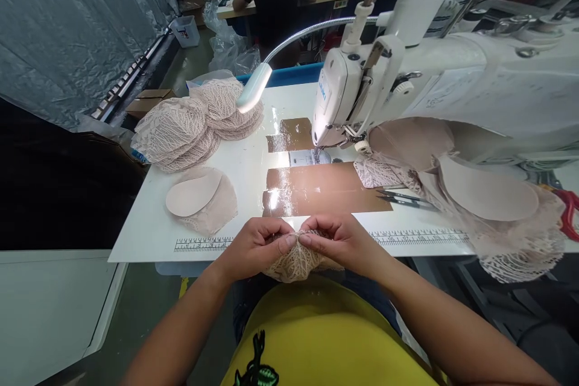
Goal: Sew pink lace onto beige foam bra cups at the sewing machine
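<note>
A beige lace piece [295, 264] hangs at the table's front edge, its upper rim pinched between my two hands. My left hand [257, 246] is closed, thumb and forefinger on the lace. Close beside it, my right hand [342, 242] grips the same rim, thumb tips almost meeting. Beyond my hands stands a white sewing machine [337, 90], with its needle area over the table. To the left lie an oval foam pad [193, 194] and a lace piece [224, 208] partly under it.
Stacks of lace pieces [178, 132] sit at the back left. On the right, pads [488, 187] and lace pile up near tweezers [407, 198] and red-handled scissors [569, 214]. A lamp [254, 87] arches over the white table [149, 223]. Two people work beyond.
</note>
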A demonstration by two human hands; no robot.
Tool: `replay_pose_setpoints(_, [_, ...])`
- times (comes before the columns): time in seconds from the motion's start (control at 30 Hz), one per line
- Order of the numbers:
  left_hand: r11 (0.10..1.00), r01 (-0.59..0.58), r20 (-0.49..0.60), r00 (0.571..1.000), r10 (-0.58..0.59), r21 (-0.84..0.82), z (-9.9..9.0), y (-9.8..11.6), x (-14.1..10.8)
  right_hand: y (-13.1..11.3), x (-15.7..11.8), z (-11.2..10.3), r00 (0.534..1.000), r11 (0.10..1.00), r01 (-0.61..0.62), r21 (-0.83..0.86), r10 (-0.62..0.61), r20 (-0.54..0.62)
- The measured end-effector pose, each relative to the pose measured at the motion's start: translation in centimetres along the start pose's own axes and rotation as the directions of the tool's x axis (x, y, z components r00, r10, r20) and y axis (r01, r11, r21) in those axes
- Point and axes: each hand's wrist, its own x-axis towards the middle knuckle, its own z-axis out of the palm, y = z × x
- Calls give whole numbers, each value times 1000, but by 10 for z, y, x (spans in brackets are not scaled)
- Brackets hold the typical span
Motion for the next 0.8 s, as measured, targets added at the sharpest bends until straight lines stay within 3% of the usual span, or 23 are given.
replay_pose_setpoints(0.13, [980, 87, 149, 987, -61, -179, -2, 1, 4, 1, 1, -6, 998, 993, -39, 113, 32, 56])
replay_pose_setpoints(0.23, [972, 69, 162, 986, -33, -223, -2, 0, 8, 2, 3, -9, 994, 975, -73, 211, 55, 90])
replay_pose_setpoints(0.33, [962, 31, 85, 996, -8, -271, 5, -6, 14, 5, 6, -11, 993, 936, -84, 343, 52, 104])
replay_pose_setpoints(0.47, [931, 46, -79, 994, -80, -363, 22, -17, 24, 10, 12, -12, 993, 864, -107, 493, 65, 102])
replay_pose_setpoints(0.6, [871, 43, -214, 962, -168, -490, 22, -14, 30, 7, 17, -20, 995, 881, -100, 463, 93, 36])
replay_pose_setpoints(0.7, [899, -32, -439, 880, -182, -438, -7, 4, 25, 3, 14, -40, 990, 928, -53, 368, 98, -104])
replay_pose_setpoints(0.77, [963, -76, -632, 767, -109, -257, -35, 19, 20, 1, 9, -57, 974, 952, -49, 302, 112, -195])
replay_pose_setpoints(0.8, [989, -77, -726, 687, -36, -123, -47, 26, 19, 1, 6, -65, 964, 966, -53, 254, 115, -238])
